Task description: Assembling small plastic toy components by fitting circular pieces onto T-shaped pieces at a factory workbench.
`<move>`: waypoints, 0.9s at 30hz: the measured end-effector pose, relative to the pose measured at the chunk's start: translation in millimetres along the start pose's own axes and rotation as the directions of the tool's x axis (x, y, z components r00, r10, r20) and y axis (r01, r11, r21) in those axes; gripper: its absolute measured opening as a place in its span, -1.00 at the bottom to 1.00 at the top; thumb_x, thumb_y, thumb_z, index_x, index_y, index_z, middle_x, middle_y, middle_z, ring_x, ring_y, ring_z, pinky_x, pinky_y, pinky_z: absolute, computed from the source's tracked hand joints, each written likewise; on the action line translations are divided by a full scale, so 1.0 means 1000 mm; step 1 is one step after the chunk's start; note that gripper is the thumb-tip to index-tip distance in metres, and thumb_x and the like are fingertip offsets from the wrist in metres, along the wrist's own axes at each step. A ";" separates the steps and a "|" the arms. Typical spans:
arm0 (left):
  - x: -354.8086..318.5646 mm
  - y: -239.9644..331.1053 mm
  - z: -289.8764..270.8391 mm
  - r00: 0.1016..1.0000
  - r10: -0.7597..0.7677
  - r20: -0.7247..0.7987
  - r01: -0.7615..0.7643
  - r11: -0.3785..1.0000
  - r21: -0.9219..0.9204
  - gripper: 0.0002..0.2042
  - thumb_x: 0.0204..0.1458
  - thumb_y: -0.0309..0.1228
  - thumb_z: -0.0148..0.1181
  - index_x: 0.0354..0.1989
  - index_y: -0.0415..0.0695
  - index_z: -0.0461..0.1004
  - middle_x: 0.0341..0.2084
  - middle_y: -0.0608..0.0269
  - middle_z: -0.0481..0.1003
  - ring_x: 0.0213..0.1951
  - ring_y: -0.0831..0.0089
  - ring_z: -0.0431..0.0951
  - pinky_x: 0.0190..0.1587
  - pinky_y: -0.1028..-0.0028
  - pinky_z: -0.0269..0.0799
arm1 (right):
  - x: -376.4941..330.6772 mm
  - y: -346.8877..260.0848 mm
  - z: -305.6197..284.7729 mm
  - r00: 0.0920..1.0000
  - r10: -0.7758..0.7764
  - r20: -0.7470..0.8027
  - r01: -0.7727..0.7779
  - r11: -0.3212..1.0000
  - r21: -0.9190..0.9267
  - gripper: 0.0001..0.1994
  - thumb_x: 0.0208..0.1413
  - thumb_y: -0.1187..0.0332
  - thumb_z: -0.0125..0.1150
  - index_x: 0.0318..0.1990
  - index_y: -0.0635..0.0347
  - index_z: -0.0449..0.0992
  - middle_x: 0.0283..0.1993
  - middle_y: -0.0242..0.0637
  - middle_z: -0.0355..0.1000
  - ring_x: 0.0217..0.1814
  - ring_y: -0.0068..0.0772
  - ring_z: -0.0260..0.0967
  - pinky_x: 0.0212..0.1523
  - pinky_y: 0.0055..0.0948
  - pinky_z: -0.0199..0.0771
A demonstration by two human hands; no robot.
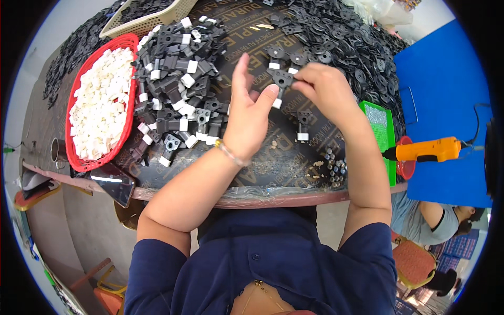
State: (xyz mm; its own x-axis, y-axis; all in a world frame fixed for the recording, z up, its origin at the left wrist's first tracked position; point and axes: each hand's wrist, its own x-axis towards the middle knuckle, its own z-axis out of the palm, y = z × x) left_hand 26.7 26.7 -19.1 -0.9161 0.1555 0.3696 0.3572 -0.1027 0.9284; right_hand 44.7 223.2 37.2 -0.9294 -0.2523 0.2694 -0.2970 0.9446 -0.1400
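Observation:
A dark plastic part with a white end lies between my hands, over the middle of the table. My right hand comes in from its right side, with thumb and index finger closed at its edge. The thumb of my left hand touches the part's lower left, while the index finger stretches up, well apart from the thumb. Just beyond are two similar parts with round black discs on top. Another white-ended part lies nearer me, below my right hand. Whatever is under my fingertips is hidden.
At left, a red basket holds white pieces beside a heap of assembled parts. Black discs cover the far right. A green tray, orange electric screwdriver, metal balls and a phone lie around.

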 end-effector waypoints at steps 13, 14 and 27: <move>-0.012 0.004 0.008 0.662 -0.502 0.557 0.750 0.432 -0.501 -0.58 0.25 -0.53 0.06 0.28 -0.20 0.24 -0.12 0.15 0.50 -0.13 0.33 0.61 -0.07 0.31 0.61 | -0.161 0.003 0.002 0.979 0.181 0.093 -0.193 0.971 0.143 -0.89 -0.07 0.51 0.37 -0.34 0.26 0.63 -0.36 -0.20 0.49 -0.23 -0.10 0.46 -0.18 -0.24 0.49; -0.012 0.005 0.009 0.660 -0.502 0.559 0.751 0.448 -0.485 -0.58 0.25 -0.53 0.03 0.29 -0.19 0.21 -0.13 0.15 0.49 -0.14 0.36 0.61 -0.07 0.33 0.60 | -0.163 0.002 0.003 0.978 0.187 0.092 -0.198 0.970 0.141 -0.89 -0.07 0.51 0.37 -0.34 0.26 0.63 -0.36 -0.20 0.49 -0.23 -0.10 0.46 -0.18 -0.24 0.49; -0.023 0.002 0.015 0.635 -0.469 0.614 0.759 0.528 -0.382 -0.62 0.25 -0.59 0.03 0.21 -0.21 0.13 0.01 -0.11 0.51 -0.03 0.18 0.62 0.03 0.25 0.59 | -0.133 -0.009 0.006 0.838 0.535 0.108 -0.415 0.494 0.764 -0.99 0.16 0.55 0.24 -0.28 0.29 0.55 -0.31 -0.46 0.45 -0.32 -0.70 0.32 -0.27 -0.65 0.31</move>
State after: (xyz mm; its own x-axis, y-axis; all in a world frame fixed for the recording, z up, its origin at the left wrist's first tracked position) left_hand 51.1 38.0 -24.9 -0.6370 0.7503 -0.1766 -0.5764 -0.3114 0.7555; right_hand 169.4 247.4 -3.1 -0.9612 0.2717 0.0474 0.0713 0.4108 -0.9089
